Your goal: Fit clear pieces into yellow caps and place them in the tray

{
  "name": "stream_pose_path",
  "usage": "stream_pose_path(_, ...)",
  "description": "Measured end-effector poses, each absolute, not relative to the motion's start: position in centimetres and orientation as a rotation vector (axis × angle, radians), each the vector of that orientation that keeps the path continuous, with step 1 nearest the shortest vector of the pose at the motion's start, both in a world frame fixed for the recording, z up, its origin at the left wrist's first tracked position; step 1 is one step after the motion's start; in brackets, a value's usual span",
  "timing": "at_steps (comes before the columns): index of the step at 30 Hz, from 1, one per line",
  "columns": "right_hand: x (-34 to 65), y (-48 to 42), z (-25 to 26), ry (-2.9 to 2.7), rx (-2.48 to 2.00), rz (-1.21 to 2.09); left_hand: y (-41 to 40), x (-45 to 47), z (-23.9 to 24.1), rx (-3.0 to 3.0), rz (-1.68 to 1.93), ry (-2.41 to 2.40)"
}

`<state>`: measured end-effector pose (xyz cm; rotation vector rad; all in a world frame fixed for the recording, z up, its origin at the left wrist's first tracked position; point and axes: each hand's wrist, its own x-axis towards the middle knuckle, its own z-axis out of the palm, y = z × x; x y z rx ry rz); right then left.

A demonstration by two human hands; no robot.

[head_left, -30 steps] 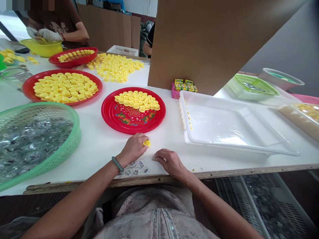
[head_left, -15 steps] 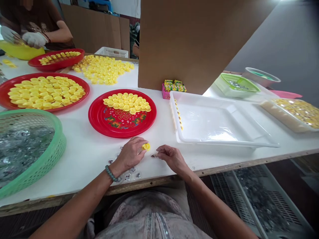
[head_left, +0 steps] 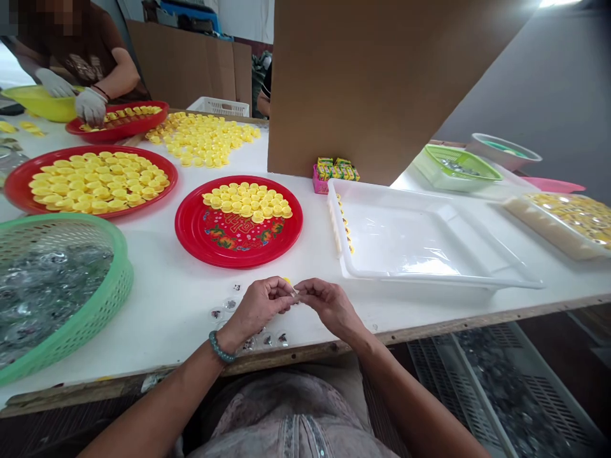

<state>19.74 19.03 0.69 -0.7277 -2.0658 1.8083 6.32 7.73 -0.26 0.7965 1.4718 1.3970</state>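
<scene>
My left hand is closed round a small yellow cap, which peeks out above its fingers. My right hand pinches a small clear piece and meets the left hand at the fingertips, just above the white table. Several small clear discs lie on the table under and beside my left wrist. Straight ahead stands a red plate with yellow caps packed along its far half.
A green basket of clear pieces sits at the left. A white tray lies to the right, a cardboard sheet behind it. More red plates and loose yellow caps lie farther back, where another person's gloved hands work.
Both hands have lifted off the table and come together. The right hand picked up a clear piece and brought it to the yellow cap in the left hand. The camera view shifted slightly.
</scene>
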Motion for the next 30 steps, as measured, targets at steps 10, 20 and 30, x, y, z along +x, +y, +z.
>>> stream_pose_path(10,19.4,16.6,-0.4,-2.238,-0.674,1.081,7.2,7.6,-0.5,0.179,1.781,1.092)
stream_pose_path(20,18.9,17.1,-1.0,-2.466,-0.392,0.566,7.8,8.9,-0.9,0.222,1.783,1.351)
stream_pose_path(30,19.5,16.0,-1.5,-2.457,-0.48,0.717,6.9,9.0,-0.2,0.29,1.69,1.446)
